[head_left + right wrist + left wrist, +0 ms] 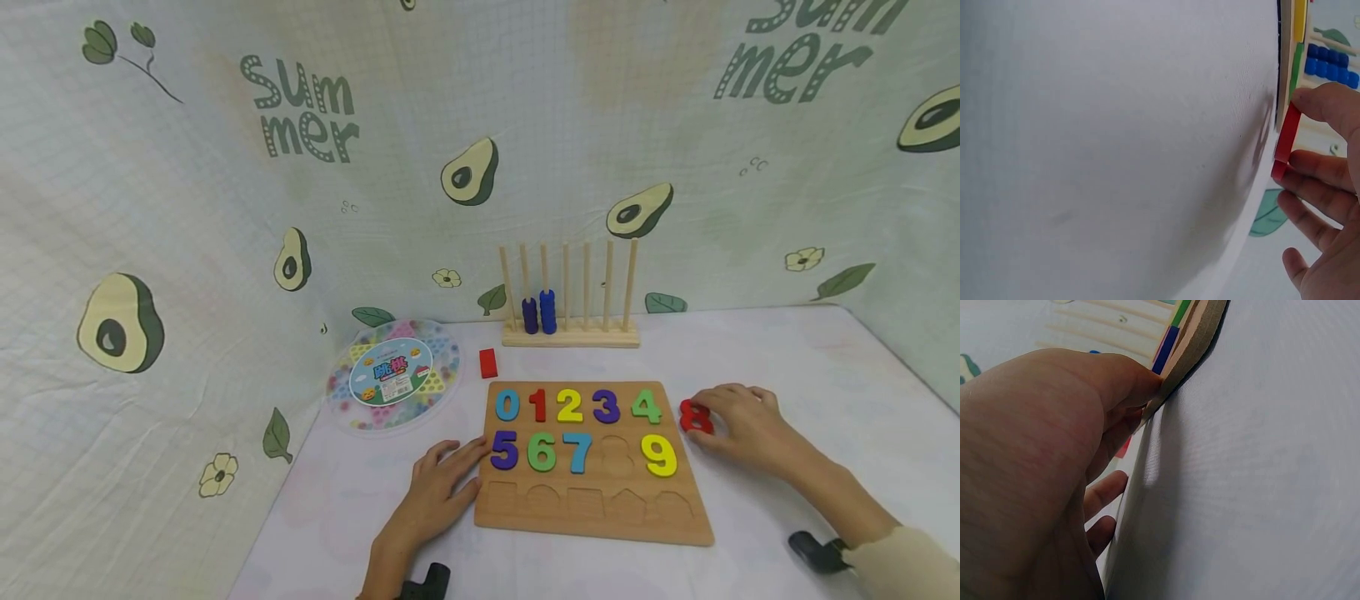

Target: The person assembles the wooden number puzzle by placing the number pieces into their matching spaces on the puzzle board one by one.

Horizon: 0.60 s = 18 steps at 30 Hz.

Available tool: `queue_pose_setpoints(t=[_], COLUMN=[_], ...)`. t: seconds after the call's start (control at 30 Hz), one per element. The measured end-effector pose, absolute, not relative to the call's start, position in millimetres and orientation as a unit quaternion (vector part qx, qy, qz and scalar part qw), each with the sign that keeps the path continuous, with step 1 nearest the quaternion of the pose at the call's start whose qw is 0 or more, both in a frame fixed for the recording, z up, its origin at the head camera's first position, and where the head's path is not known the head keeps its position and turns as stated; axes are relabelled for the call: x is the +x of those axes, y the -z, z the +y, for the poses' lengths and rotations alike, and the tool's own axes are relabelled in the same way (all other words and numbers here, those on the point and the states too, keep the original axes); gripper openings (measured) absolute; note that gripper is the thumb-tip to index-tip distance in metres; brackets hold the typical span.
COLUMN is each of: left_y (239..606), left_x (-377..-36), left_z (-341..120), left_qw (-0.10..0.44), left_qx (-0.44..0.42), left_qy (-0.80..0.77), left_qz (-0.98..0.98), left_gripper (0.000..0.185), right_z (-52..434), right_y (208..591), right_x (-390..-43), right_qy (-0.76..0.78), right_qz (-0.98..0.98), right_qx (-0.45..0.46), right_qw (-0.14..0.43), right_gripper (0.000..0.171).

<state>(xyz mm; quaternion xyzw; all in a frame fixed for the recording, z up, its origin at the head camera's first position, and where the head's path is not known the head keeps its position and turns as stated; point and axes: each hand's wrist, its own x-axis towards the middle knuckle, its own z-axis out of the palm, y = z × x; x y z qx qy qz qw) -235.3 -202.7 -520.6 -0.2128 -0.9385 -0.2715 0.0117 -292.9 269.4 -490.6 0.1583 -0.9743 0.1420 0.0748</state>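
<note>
A wooden number board point(517, 504) lies on the table with coloured digits in its upper two rows. Between the blue 7 point(577, 452) and the yellow 9 point(659, 455) is a bare recess point(617, 457) shaped like an 8. Just right of the board, my right hand point(750, 425) pinches a red number 8 point(697, 417) between thumb and fingers; the right wrist view shows the red 8 point(1287, 134) edge-on. My left hand point(438, 492) rests at the board's left edge, its fingertips touching the wood near the purple 5 point(504, 450).
Behind the board stands a wooden peg abacus point(570, 335) with blue beads on two rods. A red block point(488, 363) lies near the board's back left corner. Further left is a round clear package point(442, 358) of coloured beads. A printed cloth point(405, 108) hangs behind the table.
</note>
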Motion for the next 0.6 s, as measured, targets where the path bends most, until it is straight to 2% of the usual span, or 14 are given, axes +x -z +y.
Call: queue_pose_setpoints(t=[0.6], left_y=[519.7], left_x=[-235.8], left_z=[-202.1], left_qw=[0.005], left_qx=[-0.206], left_qy=[0.269], left_qz=[-0.941], left_gripper=[0.049], right_z=[263.8], right_y=[490.5], right_x=[-284.0], right_qy=[-0.151], right_qz=[-0.972], right_qx=[0.162], right_qw=[0.074], right_gripper=[0.054])
